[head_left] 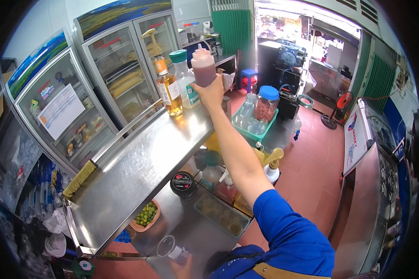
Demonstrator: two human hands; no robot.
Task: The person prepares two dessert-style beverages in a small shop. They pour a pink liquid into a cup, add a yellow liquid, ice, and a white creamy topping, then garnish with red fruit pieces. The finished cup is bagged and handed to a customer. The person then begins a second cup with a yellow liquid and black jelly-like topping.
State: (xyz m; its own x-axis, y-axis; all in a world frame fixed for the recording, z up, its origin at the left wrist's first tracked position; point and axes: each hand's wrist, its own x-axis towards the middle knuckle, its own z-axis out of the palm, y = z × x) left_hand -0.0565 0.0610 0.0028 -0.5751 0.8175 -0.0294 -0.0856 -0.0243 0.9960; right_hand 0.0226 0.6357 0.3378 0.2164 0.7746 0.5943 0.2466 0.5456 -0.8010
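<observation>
Head view: the right hand (211, 94) is wrapped around the lower part of a squeeze bottle (203, 73) of brownish liquid, at the far end of the raised steel shelf (139, 160); whether its base touches the shelf, I cannot tell, as the hand hides it. Just beside it stand a green-capped bottle (185, 74) and an amber bottle (171, 95). The likeliest mishap is a knock: a sideways swing of the squeeze bottle could tip either neighbour, and the shelf's near edge offers little to stop a fall. Gripping too hard could also push liquid out of the nozzle, since soft walls seem likely.

Low down, the left hand (181, 268) has its fingers closed on a clear cup (178, 253), which is tilted near the worktop (172, 228). With attention up at the shelf, the light cup might slip, buckle or bump the basket (146, 227) of green fruit (146, 214).
</observation>
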